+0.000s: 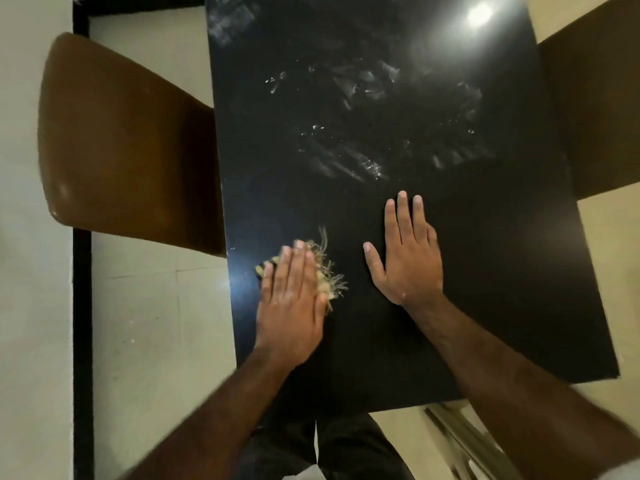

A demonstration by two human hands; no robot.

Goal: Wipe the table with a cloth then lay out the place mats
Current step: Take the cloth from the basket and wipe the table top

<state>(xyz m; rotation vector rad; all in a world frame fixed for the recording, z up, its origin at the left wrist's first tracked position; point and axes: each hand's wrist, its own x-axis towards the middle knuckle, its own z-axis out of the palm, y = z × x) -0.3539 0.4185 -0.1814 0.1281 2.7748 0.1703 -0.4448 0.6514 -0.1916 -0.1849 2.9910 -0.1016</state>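
glossy black worktop (502, 271) fills the middle of the view, with pale tiled floor (156, 323) on both sides. whitish smears (363, 133) streak its far half, and a lamp's glare (479, 13) shines near the far right corner. the left hand (292, 299) lies flat on a frayed yellowish cloth (327, 271) near the worktop's left edge. its fingers (294, 265) are straight and close together, pressing down rather than curling round the cloth, whose loose threads stick out to the right. the right hand (407, 258) rests palm down just beside it on bare worktop, fingers straight, thumb spread, holding nothing. a brown chair (128, 143) is tucked against the left edge and a second chair (595, 109) against the right. a black strip (82, 306) runs along the floor at far left. blurred metal bars (464, 438), perhaps a chair frame, show below the near right corner.
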